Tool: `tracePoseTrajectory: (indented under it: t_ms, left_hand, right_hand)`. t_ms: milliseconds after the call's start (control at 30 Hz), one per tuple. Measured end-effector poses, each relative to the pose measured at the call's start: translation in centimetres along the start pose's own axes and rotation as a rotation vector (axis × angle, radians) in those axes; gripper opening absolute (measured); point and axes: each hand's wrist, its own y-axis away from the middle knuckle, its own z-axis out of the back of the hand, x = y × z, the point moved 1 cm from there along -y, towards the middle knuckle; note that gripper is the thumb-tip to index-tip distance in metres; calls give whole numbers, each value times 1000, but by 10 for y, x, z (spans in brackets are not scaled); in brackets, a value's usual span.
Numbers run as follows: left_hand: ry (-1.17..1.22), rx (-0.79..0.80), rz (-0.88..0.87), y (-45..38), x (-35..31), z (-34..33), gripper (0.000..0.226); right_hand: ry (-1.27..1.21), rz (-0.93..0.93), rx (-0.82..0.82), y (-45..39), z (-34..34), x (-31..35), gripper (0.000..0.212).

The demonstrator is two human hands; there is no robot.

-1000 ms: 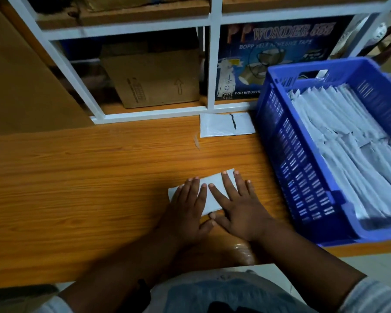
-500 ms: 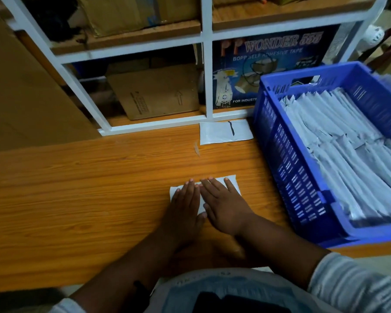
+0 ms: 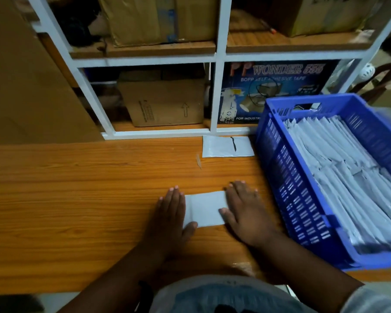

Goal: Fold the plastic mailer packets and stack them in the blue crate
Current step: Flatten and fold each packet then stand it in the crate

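A folded white plastic mailer packet (image 3: 204, 208) lies flat on the orange wood-grain table (image 3: 77, 199), near its front edge and just left of the blue slatted plastic crate (image 3: 303, 199). The left hand (image 3: 169, 213) rests palm-down with straight fingers on the packet's left end, its thumb lying across the near left corner. The right hand (image 3: 244, 211) presses flat on the right end, fingers straight and spread a little, thumb laid on the white surface. The two hands are apart, with the bare middle of the packet showing between them; neither curls round anything. A faint vertical crease shows close to the left hand. The crate stands on the table's right side, touching or nearly touching the white metal shelf frame (image 3: 217, 86) behind it, and holds rows of folded white packets (image 3: 339, 172) leaning against one another. A second flat white mailer with a dark streak (image 3: 227, 146) lies further back on the table, just beside the crate's far left corner and against the foot of the frame. A small pale scrap (image 3: 198, 161) lies on the wood to its left. Behind the frame, a brown cardboard box with an arrow mark (image 3: 165, 102) sits on the lower shelf, beside a dark blue printed tape carton (image 3: 275, 91).
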Motion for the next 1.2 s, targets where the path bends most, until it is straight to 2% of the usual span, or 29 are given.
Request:
tracePoseTrajectory:
  t_ms: [100,167,333,500,533,600,667,733,900,1000,1067,1133,1200]
  left_hand:
    - [18,26,-170,-12,-22,-3,93]
    - [46,75,-173,-15,-24,-10,94]
    - [-21,109,-103,-2,15,-9,102]
    - [6,93,59,10,32,-6,116]
    - [24,89,81,10,28,-1,118]
    - [31,69,-4,8,14,5,114]
    - [32,85,-150,3,1,5,109]
    - [31,134,-146,0,1,0,110]
    - [-9,161,74,3,39,5,115]
    - [-9,170,116,4,50,9,114]
    - [9,172,149,0,45,16,112]
    - [5,204,165,-6,35,29,104]
    - [-21,216,149,-12,29,42,88]
  right_hand:
    - [60,274,107,-17,-14,29,78]
    - [79,301,144,-22,-28,31,76]
    - [54,69,181,-7,-27,-6,93]
    - [-18,-95,163,1,-8,-2,94]
    - [-15,-56,147,-1,-2,5,93]
    - [52,129,133,-9,2,22,89]
    - [117,326,171,-18,-7,35,88]
    - [157,408,240,-22,-18,39,90]
    - [49,214,152,-28,1,37,97]
    - [150,121,163,-40,10,46,107]
    - [178,-10,194,-49,13,49,112]
    - [169,-138,233,-54,17,51,106]
    - [108,-203,248,-55,22,51,87]
